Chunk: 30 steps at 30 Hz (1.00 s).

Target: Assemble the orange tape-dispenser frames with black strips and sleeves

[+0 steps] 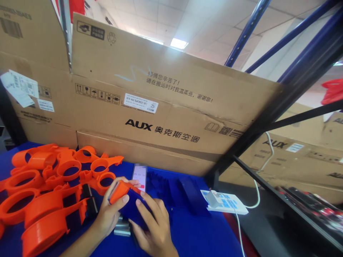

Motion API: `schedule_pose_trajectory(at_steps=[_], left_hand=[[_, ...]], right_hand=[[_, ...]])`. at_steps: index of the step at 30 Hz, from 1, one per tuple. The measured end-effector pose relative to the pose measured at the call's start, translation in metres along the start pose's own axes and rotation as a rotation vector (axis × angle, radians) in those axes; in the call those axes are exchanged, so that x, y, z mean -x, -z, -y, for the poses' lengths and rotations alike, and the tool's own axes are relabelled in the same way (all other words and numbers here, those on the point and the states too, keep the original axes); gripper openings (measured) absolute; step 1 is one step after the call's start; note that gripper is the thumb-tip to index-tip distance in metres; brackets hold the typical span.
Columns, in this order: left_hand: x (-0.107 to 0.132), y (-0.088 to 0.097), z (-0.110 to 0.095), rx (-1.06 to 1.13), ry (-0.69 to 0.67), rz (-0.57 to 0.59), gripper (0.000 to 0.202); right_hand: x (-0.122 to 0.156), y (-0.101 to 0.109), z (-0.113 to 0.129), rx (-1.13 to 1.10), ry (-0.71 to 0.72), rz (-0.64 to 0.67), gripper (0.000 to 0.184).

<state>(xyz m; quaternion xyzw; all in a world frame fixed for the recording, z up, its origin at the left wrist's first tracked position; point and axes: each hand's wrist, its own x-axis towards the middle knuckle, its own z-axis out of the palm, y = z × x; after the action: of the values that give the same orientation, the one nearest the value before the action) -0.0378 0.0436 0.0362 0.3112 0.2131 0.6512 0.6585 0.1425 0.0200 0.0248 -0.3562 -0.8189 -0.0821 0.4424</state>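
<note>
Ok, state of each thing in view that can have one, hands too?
Left hand: closed on orange piece
Right hand: closed on blue piece
Orange piece: against blue piece; joined or not, can't tell
Phone: screen lit, partly hidden by hands
Power strip: white plug in it
Loose orange parts: heaped
AUX box: upright, front creased

Orange piece (119, 192) beside blue piece (135, 211)

A brown AUX carton (166, 112) stands beyond a white power strip (228, 202).
</note>
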Motion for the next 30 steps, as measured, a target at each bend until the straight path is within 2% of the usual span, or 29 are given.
schedule_pose_trajectory(at_steps=[4, 9, 13, 19, 24, 27, 30], left_hand=[[-0.002, 0.014, 0.011, -0.025, 0.013, 0.05, 0.053], [-0.009, 0.021, 0.016, -0.146, -0.013, 0.041, 0.056], [-0.01, 0.019, 0.015, -0.184, -0.012, -0.017, 0.058], [-0.016, 0.022, 0.021, -0.126, 0.017, -0.12, 0.047], [-0.02, 0.025, 0.026, -0.086, 0.045, -0.04, 0.035], [-0.016, 0.022, 0.026, -0.106, 0.06, 0.05, 0.043], [-0.011, 0.018, 0.026, -0.152, 0.096, 0.224, 0.056]], right_hand=[[-0.002, 0.002, -0.005, -0.146, -0.186, -0.103, 0.057], [-0.008, 0.006, -0.011, -0.348, -0.349, -0.097, 0.044], [-0.012, 0.01, -0.011, -0.473, -0.358, -0.028, 0.043], [-0.012, 0.015, -0.008, -0.496, -0.322, 0.08, 0.059], [-0.012, 0.01, -0.01, -0.541, -0.359, 0.051, 0.048], [-0.01, 0.007, -0.012, -0.602, -0.403, 0.019, 0.046], [-0.008, 0.004, -0.012, -0.652, -0.459, -0.02, 0.046]])
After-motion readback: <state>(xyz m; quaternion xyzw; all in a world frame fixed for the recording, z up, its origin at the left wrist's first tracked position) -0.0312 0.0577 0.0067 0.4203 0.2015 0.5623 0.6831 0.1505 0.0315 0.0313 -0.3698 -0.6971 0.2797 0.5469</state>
